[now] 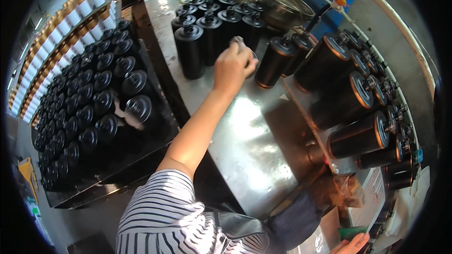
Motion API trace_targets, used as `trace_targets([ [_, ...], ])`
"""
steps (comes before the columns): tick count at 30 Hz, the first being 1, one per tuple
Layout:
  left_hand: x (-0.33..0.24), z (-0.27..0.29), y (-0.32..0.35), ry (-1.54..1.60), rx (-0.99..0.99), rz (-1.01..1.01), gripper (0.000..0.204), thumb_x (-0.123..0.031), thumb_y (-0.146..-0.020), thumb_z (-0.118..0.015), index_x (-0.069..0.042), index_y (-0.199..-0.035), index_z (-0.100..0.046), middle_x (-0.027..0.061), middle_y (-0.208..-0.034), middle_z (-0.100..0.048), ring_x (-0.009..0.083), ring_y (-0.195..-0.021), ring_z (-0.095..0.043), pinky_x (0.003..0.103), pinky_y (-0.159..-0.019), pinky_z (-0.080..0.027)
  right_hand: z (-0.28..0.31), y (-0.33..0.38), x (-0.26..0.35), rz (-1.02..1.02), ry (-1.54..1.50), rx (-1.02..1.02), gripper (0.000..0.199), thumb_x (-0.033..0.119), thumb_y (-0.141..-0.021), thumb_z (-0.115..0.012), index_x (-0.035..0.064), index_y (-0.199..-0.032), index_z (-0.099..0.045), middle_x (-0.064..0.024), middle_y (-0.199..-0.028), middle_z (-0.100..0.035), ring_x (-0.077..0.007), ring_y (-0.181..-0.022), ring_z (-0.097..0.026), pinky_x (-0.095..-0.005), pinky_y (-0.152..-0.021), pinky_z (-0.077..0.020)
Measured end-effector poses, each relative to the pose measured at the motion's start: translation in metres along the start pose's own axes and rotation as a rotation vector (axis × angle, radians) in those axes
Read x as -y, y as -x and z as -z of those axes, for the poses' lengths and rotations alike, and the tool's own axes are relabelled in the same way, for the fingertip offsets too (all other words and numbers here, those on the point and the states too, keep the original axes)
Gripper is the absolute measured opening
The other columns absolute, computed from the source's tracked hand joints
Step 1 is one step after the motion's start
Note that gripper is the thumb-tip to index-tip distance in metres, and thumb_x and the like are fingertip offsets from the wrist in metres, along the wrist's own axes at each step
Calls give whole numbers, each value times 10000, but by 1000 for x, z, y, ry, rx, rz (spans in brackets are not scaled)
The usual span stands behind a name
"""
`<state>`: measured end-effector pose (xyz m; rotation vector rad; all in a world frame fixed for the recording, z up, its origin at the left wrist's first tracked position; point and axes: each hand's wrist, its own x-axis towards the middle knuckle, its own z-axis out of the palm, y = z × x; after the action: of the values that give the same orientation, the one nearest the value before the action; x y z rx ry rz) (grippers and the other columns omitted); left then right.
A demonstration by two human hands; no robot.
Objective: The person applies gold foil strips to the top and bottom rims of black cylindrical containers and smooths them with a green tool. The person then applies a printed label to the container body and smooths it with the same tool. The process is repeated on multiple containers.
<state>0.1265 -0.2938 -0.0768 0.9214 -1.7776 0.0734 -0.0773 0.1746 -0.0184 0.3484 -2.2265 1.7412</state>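
My left arm, in a black-and-white striped sleeve, reaches over the metal table (240, 160). At its end my left hand (233, 66) is closed, with a small pale grey piece (239, 42) at its fingertips; what the hand grips is mostly hidden. Just beyond it stands a tight group of upright black cylinders (189, 51) with short necks on top. Another black cylinder (274, 63) stands to its right. Low at the right edge, my right hand (351, 244) shows only in part, fingers closed against a green flat piece (352, 232).
At left, a dark bench (127, 178) carries rows of black cylinders; white, gold-topped ones (73, 16) line the shelves behind. Tilted black cylinders (358, 136) fill a rack at right, beside a pale rail (400, 14). A metal bowl (282, 4) sits at the back.
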Motion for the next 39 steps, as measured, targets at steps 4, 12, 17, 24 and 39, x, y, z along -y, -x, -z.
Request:
trace_targets([
  [4, -56, 85, 6, 265, 205, -82, 204, -178, -666, -785, -100, -701, -600, 105, -755, -552, 277, -649, -575, 342, -581, -469, -24, 15, 23, -260, -451, 145, 304, 391, -969, -480, 89, -939, -504, 29, -811, -479, -79, -737, -444, -248, -675, -376],
  [12, -180, 91, 18, 1502, 929, 519, 306, -296, -868, -630, -61, -675, -595, -18, -697, -576, 52, -631, -503, 200, -589, -401, -7, 72, 31, 374, 120, 1162, 1290, 555, -399, -823, 17, -1439, -283, -55, -845, -648, -209, -712, -588, -320, -666, -495],
  [17, -248, 70, 58, 1584, 1226, 765, 398, -332, -904, -589, -165, -606, -385, -52, -578, -363, 55, -414, -277, 211, -429, -273, -2, 124, 23, 299, 94, 1234, 1316, 551, -628, -774, -39, -1443, 76, -164, -927, -634, -344, -784, -617, -380, -692, -521],
  [24, -242, 45, 100, 1870, 999, 993, 208, -289, -934, -570, -181, -797, -456, -72, -644, -382, 64, -484, -291, 203, -456, -286, -15, 113, -6, 119, 50, 1047, 945, 603, -671, -716, -121, -1183, -388, -259, -784, -615, -437, -795, -610, -452, -681, -484],
  [39, -310, 114, 60, 1513, 963, 166, 748, -504, -875, -572, 17, -1372, -371, 177, -1298, -477, 244, -1250, -435, 345, -1034, -357, 6, 34, 24, -147, -489, 785, 732, 622, -661, -713, -70, -882, -620, -161, -825, -648, -216, -735, -619, -316, -698, -481],
])
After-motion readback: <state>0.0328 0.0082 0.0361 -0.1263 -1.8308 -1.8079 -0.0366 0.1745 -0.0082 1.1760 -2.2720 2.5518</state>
